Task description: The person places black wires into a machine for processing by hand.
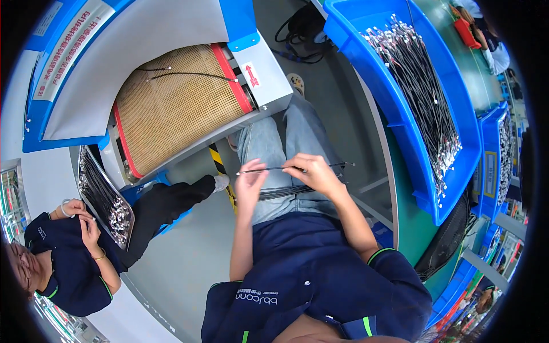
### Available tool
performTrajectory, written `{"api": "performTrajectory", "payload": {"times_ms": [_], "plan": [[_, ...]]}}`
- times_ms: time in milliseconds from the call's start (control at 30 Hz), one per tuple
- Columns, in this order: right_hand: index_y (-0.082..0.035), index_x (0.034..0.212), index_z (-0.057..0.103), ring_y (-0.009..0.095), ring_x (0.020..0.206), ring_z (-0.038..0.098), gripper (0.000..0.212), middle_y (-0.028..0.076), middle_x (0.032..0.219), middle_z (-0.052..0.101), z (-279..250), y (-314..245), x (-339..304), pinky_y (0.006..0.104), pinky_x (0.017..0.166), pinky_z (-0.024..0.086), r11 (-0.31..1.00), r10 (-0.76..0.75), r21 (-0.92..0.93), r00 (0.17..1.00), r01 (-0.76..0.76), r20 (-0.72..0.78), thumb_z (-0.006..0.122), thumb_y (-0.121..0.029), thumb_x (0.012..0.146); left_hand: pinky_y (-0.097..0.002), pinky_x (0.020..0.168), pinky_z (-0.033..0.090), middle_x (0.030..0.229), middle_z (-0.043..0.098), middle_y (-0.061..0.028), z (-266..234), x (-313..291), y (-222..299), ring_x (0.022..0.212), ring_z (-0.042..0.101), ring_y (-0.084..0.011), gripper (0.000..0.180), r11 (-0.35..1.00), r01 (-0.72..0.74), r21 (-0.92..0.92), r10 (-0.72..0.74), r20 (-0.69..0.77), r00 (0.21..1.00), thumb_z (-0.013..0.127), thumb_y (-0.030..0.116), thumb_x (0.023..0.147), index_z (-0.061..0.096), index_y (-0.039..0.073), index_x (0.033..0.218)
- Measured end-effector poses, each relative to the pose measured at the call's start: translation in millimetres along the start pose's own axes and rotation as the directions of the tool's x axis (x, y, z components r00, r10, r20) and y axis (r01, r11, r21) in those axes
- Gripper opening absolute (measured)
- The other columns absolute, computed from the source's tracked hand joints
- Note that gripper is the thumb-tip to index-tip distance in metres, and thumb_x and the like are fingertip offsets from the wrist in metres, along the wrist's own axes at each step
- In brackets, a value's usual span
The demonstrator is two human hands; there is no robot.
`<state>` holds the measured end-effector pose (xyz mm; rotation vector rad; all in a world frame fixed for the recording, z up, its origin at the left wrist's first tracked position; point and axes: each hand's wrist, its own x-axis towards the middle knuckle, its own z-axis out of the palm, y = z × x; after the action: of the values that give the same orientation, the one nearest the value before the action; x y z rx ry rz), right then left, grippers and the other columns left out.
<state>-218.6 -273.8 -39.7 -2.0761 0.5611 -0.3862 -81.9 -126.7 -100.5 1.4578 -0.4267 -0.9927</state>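
Note:
A thin black cable with small white ends stretches across above my lap. My right hand pinches it between thumb and fingertips, and its other end sticks out to the right. Around the cable's left end, the fingers of my left hand are curled, slightly blurred. A bundle of black cables lies across my thighs, just below both hands, partly hidden by them.
Ahead on the left, a mesh conveyor belt with red edges carries a few cables. A blue bin full of cables stands on the green table at right. At left, a co-worker sits beside a cable tray.

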Motion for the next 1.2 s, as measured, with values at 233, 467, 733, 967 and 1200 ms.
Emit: {"api": "performTrajectory", "payload": {"times_ms": [233, 467, 733, 967, 1200], "plan": [[-0.005, 0.086, 0.068, 0.026, 0.072, 0.064, 0.01, 0.01, 0.079, 0.065, -11.5, 18.4, 0.7, 0.0338, 0.064, 0.051, 0.988, -0.012, -0.154, 0.999, 0.019, 0.044, 0.067, -0.013, 0.079, -0.0245, 0.08, 0.049, 0.1, 0.063, -0.0085, 40.7, -2.4, -25.5, 0.086, 0.06, -0.0119, 0.016, 0.768, 0.072, -0.636, -0.162, -0.085, 0.983, 0.056, 0.007, 0.092, 0.062, -0.002, 0.104], [-0.004, 0.086, 0.066, 0.027, 0.075, 0.063, 0.01, 0.01, 0.08, 0.064, -49.1, 45.6, -18.0, 0.0344, 0.066, 0.051, 0.988, 0.106, -0.121, 0.994, -0.101, 0.038, 0.066, -0.012, 0.081, -0.0232, 0.078, 0.05, 0.1, 0.06, -0.0074, -13.4, 10.6, -37.3, 0.086, 0.059, -0.0118, 0.019, 0.8, -0.097, -0.593, -0.099, -0.289, 0.952, 0.053, 0.011, 0.094, 0.058, -0.001, 0.108], [-0.003, 0.088, 0.065, 0.028, 0.075, 0.063, 0.01, 0.011, 0.081, 0.064, -56.2, 34.0, -14.6, 0.0349, 0.067, 0.051, 0.996, 0.092, 0.005, 0.994, -0.092, -0.053, 0.065, -0.011, 0.081, -0.0226, 0.077, 0.05, 0.099, 0.061, -0.007, -12.6, 6.7, -20.1, 0.085, 0.059, -0.0114, 0.019, 0.788, -0.122, -0.603, -0.077, -0.294, 0.953, 0.053, 0.011, 0.094, 0.058, -0.001, 0.109], [-0.003, 0.083, 0.061, 0.027, 0.075, 0.062, 0.01, 0.01, 0.08, 0.064, -62.7, 16.0, -5.5, 0.0345, 0.068, 0.05, 0.998, -0.035, -0.051, 0.998, 0.038, 0.051, 0.065, -0.011, 0.081, -0.0208, 0.076, 0.051, 0.097, 0.061, -0.0066, -23.0, 3.3, 5.9, 0.084, 0.059, -0.0107, 0.019, 0.778, -0.167, -0.606, -0.036, -0.308, 0.951, 0.054, 0.011, 0.094, 0.058, -0.001, 0.109], [-0.004, 0.084, 0.061, 0.026, 0.074, 0.061, 0.011, 0.009, 0.075, 0.062, -64.8, -6.5, 7.4, 0.0349, 0.066, 0.049, 0.995, -0.063, -0.068, 0.996, 0.068, 0.07, 0.067, -0.011, 0.078, -0.0212, 0.076, 0.049, 0.097, 0.062, -0.0051, -32.1, -2.6, 32.8, 0.085, 0.059, -0.0093, 0.014, 0.768, -0.204, -0.606, 0.012, -0.306, 0.952, 0.055, 0.011, 0.094, 0.06, 0.002, 0.103]]}}
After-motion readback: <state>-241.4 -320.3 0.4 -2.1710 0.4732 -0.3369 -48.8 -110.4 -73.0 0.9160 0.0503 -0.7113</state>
